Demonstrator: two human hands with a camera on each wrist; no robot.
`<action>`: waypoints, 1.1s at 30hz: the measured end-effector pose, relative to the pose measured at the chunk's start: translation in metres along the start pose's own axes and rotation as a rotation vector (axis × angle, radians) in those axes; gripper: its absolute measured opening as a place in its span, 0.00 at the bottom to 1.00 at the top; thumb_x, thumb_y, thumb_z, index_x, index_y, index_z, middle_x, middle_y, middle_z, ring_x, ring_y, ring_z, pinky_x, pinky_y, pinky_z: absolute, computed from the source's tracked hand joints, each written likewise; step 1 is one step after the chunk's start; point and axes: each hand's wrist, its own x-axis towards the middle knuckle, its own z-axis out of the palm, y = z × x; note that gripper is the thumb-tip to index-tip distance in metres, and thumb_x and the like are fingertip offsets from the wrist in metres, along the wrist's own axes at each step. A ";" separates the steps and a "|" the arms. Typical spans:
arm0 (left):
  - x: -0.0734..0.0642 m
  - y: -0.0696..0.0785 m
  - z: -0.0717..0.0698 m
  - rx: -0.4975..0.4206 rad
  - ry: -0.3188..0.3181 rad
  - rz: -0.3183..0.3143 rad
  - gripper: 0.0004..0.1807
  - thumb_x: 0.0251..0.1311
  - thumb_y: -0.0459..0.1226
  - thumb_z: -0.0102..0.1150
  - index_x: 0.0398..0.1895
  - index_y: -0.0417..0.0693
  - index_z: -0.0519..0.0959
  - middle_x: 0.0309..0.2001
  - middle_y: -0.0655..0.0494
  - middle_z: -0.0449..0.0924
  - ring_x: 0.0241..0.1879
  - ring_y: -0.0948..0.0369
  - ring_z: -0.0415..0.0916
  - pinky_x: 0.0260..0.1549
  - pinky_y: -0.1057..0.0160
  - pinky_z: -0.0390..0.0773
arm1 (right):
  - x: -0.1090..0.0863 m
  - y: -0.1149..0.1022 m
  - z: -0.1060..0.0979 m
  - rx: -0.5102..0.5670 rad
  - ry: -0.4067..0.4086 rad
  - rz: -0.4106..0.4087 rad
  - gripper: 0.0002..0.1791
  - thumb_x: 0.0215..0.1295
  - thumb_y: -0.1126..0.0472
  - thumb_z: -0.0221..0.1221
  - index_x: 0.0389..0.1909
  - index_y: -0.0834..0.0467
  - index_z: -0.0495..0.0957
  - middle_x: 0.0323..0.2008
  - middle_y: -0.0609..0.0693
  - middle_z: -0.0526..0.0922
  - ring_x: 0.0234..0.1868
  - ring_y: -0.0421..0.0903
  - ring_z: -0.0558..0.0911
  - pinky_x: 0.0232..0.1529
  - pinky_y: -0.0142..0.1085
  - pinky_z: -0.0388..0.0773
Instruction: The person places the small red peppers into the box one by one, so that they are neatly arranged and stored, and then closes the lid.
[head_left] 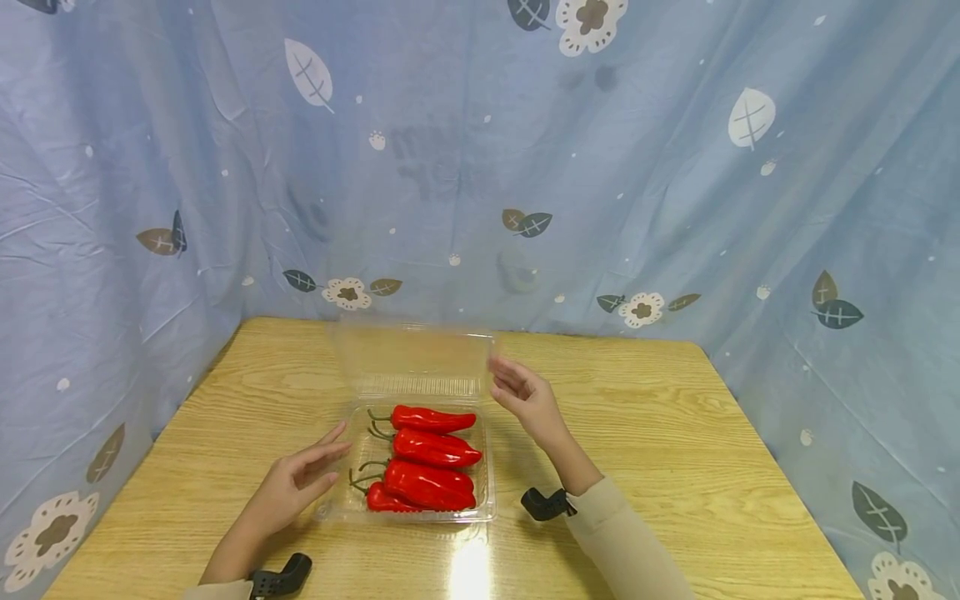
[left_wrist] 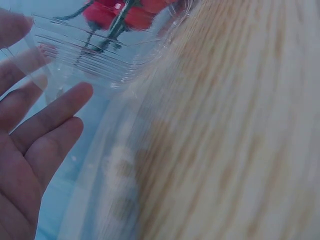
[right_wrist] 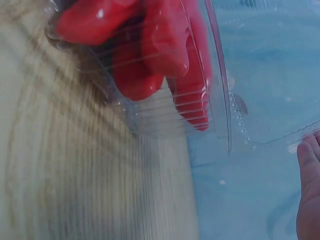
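Note:
A clear plastic clamshell box [head_left: 491,467] lies on the table with its hinged lid [head_left: 412,354] raised at the back, blurred. Inside are several glossy red chili peppers [head_left: 431,450], their green stems to the left. My left hand [head_left: 288,487] is at the box's left side, its fingers loosely spread with the fingertips near the rim; the left wrist view shows this hand [left_wrist: 35,135] beside the ridged clear wall. On the other side, my right hand [head_left: 528,404] has its extended fingertips right at the lid's right edge. In the right wrist view, its fingers [right_wrist: 307,160] meet the lid's border.
The light wood-grain table [head_left: 660,467] extends around the box. A blue curtain [head_left: 465,167] with leaf and flower prints hangs behind it and along both sides. Black wrist-worn devices [head_left: 547,504] sit by the sleeves.

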 end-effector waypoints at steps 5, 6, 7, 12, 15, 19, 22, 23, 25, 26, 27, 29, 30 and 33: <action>0.000 0.000 0.000 0.002 0.007 0.007 0.21 0.58 0.20 0.54 0.56 0.23 0.70 0.66 0.26 0.56 0.63 0.71 0.65 0.56 0.77 0.70 | -0.008 -0.002 0.001 0.004 0.007 0.016 0.29 0.62 0.71 0.58 0.63 0.74 0.63 0.63 0.72 0.67 0.65 0.63 0.67 0.61 0.31 0.72; 0.000 0.001 0.000 0.002 0.008 0.007 0.21 0.58 0.20 0.54 0.56 0.23 0.70 0.66 0.25 0.56 0.63 0.71 0.65 0.56 0.77 0.70 | -0.010 -0.003 0.001 0.002 0.010 0.025 0.29 0.62 0.71 0.58 0.63 0.74 0.63 0.62 0.72 0.67 0.65 0.63 0.67 0.60 0.31 0.72; 0.000 0.001 0.001 0.003 0.008 0.007 0.21 0.58 0.20 0.54 0.56 0.23 0.70 0.65 0.25 0.56 0.63 0.72 0.65 0.57 0.77 0.70 | -0.012 -0.003 0.001 0.001 0.010 0.030 0.29 0.62 0.71 0.58 0.64 0.74 0.63 0.63 0.72 0.66 0.65 0.63 0.67 0.60 0.31 0.72; 0.000 0.002 0.001 -0.005 0.010 0.023 0.21 0.58 0.19 0.54 0.56 0.23 0.70 0.68 0.31 0.57 0.63 0.71 0.66 0.57 0.77 0.69 | -0.021 -0.006 0.001 -0.020 -0.015 0.025 0.29 0.62 0.71 0.59 0.64 0.73 0.63 0.63 0.70 0.67 0.64 0.61 0.68 0.61 0.31 0.72; 0.000 0.003 0.000 -0.011 0.006 0.037 0.21 0.58 0.19 0.53 0.57 0.22 0.69 0.70 0.37 0.57 0.64 0.70 0.65 0.58 0.77 0.69 | -0.027 -0.007 0.000 -0.048 -0.041 0.007 0.29 0.62 0.70 0.59 0.64 0.70 0.65 0.64 0.67 0.68 0.64 0.53 0.71 0.61 0.30 0.71; 0.000 0.003 0.000 -0.012 0.004 0.029 0.22 0.58 0.19 0.53 0.57 0.22 0.69 0.71 0.41 0.57 0.64 0.70 0.65 0.57 0.76 0.70 | -0.035 -0.008 0.000 -0.053 -0.081 -0.011 0.28 0.63 0.68 0.58 0.64 0.71 0.65 0.64 0.67 0.67 0.62 0.42 0.73 0.60 0.29 0.72; 0.000 0.004 0.000 0.006 0.006 0.002 0.21 0.59 0.21 0.54 0.57 0.24 0.70 0.70 0.39 0.57 0.63 0.71 0.65 0.56 0.76 0.71 | -0.042 -0.008 0.000 -0.057 -0.107 -0.021 0.27 0.65 0.67 0.57 0.64 0.71 0.64 0.64 0.68 0.67 0.61 0.38 0.73 0.59 0.29 0.74; 0.000 0.005 0.000 0.012 0.007 -0.008 0.21 0.59 0.21 0.54 0.58 0.24 0.70 0.69 0.36 0.57 0.63 0.71 0.65 0.56 0.75 0.71 | -0.044 -0.008 0.000 -0.058 -0.115 -0.022 0.27 0.66 0.67 0.56 0.64 0.71 0.65 0.64 0.68 0.67 0.61 0.38 0.73 0.58 0.30 0.74; -0.001 0.005 0.000 0.027 0.012 -0.042 0.21 0.60 0.22 0.54 0.58 0.26 0.70 0.66 0.34 0.63 0.62 0.72 0.67 0.54 0.75 0.73 | -0.048 -0.008 0.000 -0.072 -0.128 -0.031 0.25 0.67 0.67 0.54 0.63 0.71 0.65 0.64 0.68 0.67 0.61 0.38 0.73 0.58 0.29 0.74; -0.001 0.005 0.000 0.038 0.017 -0.058 0.20 0.60 0.23 0.54 0.57 0.27 0.71 0.64 0.33 0.66 0.60 0.72 0.69 0.53 0.75 0.74 | -0.050 -0.007 0.000 -0.079 -0.136 -0.037 0.24 0.68 0.68 0.53 0.63 0.71 0.65 0.64 0.68 0.68 0.62 0.40 0.73 0.58 0.30 0.74; -0.002 0.005 0.000 0.047 0.024 -0.076 0.20 0.60 0.23 0.54 0.57 0.28 0.72 0.61 0.34 0.70 0.59 0.72 0.70 0.52 0.76 0.75 | -0.052 -0.007 0.000 -0.087 -0.145 -0.043 0.24 0.68 0.68 0.52 0.64 0.71 0.65 0.64 0.68 0.68 0.63 0.42 0.73 0.59 0.30 0.74; -0.002 0.005 0.000 0.060 0.038 -0.108 0.19 0.61 0.24 0.55 0.56 0.29 0.72 0.58 0.36 0.74 0.55 0.73 0.73 0.49 0.76 0.77 | -0.056 -0.008 0.000 -0.104 -0.156 -0.046 0.23 0.69 0.69 0.51 0.64 0.70 0.65 0.63 0.67 0.69 0.64 0.47 0.72 0.60 0.30 0.73; -0.002 0.006 0.000 0.065 0.042 -0.119 0.19 0.61 0.25 0.55 0.56 0.30 0.73 0.58 0.39 0.75 0.55 0.75 0.72 0.48 0.77 0.77 | -0.058 -0.008 0.001 -0.120 -0.161 -0.048 0.23 0.69 0.69 0.51 0.64 0.69 0.65 0.63 0.66 0.69 0.65 0.49 0.71 0.60 0.30 0.74; -0.002 0.006 0.000 0.037 0.037 -0.101 0.19 0.60 0.24 0.54 0.56 0.28 0.72 0.65 0.47 0.69 0.60 0.76 0.67 0.51 0.80 0.73 | -0.064 -0.011 0.003 -0.177 -0.173 -0.038 0.25 0.68 0.68 0.52 0.65 0.67 0.65 0.64 0.64 0.69 0.65 0.55 0.69 0.59 0.35 0.76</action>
